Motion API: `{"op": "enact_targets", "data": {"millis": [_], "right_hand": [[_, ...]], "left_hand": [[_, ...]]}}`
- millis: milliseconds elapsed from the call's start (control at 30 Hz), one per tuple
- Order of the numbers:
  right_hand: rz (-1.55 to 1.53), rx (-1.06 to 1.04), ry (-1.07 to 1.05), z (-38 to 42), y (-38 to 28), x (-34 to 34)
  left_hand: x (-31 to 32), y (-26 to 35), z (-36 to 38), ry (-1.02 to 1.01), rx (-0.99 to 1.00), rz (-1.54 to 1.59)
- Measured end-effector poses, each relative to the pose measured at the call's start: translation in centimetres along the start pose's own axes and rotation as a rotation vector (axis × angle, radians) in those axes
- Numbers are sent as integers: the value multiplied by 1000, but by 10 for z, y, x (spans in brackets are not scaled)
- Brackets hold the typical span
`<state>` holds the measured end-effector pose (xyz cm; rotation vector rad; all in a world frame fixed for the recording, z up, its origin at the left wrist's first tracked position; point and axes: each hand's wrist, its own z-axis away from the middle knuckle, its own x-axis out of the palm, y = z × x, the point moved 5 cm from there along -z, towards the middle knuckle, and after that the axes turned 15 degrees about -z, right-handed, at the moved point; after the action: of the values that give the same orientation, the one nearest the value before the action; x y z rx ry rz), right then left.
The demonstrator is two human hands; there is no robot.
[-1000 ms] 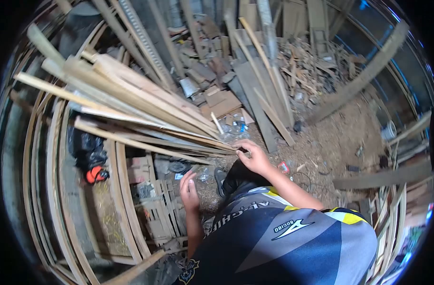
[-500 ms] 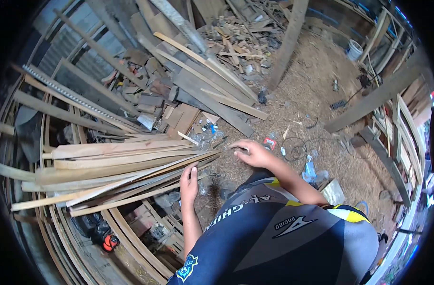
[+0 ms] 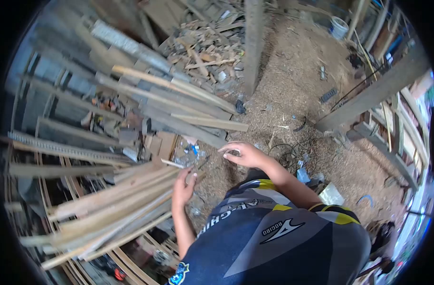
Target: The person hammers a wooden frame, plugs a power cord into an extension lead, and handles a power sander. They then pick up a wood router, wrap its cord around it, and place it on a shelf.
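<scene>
My left hand (image 3: pixel 183 186) is at the near ends of a stack of long wooden boards (image 3: pixel 117 192), overlapping them in this view. Its thumb stands apart from the fingers, and nothing shows in its grasp. Over the floor to the right is my right hand (image 3: pixel 241 155), its fingers loosely curved with a gap to the thumb, holding nothing visible. Clear plastic litter with a blue piece (image 3: pixel 194 149) lies on the ground just beyond the left hand.
More planks (image 3: pixel 207 122) lean and lie ahead, beside a heap of wood scraps (image 3: pixel 210 52). An upright post (image 3: pixel 253 47) stands on the sawdust-covered floor (image 3: pixel 293 71). A slanting beam (image 3: pixel 368 95) is at right, and a white bucket (image 3: pixel 339 28) sits farther back.
The view has swung, shifting the boards and scraps left and the near board stack lower. Both hands stay apart and free; the left hand's fingers now point more upward and right.
</scene>
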<state>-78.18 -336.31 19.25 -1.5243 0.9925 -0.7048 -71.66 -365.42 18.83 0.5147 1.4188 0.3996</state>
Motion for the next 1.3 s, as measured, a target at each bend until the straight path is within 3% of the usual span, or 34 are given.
{"op": "enact_targets", "data": {"millis": [100, 167, 233, 333, 433, 633, 700, 833, 900, 967, 1000, 1133, 1300], "right_hand": [[44, 11, 101, -15, 12, -83], [10, 235, 181, -14, -1, -137], [29, 231, 239, -9, 13, -186], [54, 58, 469, 7, 21, -252], [52, 98, 672, 27, 13, -309], [-58, 164, 989, 63, 65, -410], [-70, 363, 1040, 70, 85, -445], [-71, 283, 1154, 50, 127, -547], [-21, 326, 1178, 43, 153, -598], [-14, 388, 1231, 20, 156, -660], [27, 478, 1224, 8, 156, -696], [-64, 389, 1344, -32, 154, -815], [-92, 366, 1396, -59, 177, -950]], "left_hand": [[53, 28, -65, -67, 19, -10], [80, 64, -105, -91, 60, -18], [102, 103, -143, -93, 81, -23], [127, 162, -197, -96, 172, -4], [152, 206, -254, -111, 257, 10], [215, 278, -379, -285, 330, 118], [243, 306, -433, -294, 439, 101], [314, 349, -550, -445, 305, 242], [352, 379, -608, -555, 342, 281], [380, 432, -660, -723, 225, 445], [385, 459, -688, -731, 255, 458], [386, 550, -768, -734, 208, 460], [410, 596, -863, -707, 189, 495]]}}
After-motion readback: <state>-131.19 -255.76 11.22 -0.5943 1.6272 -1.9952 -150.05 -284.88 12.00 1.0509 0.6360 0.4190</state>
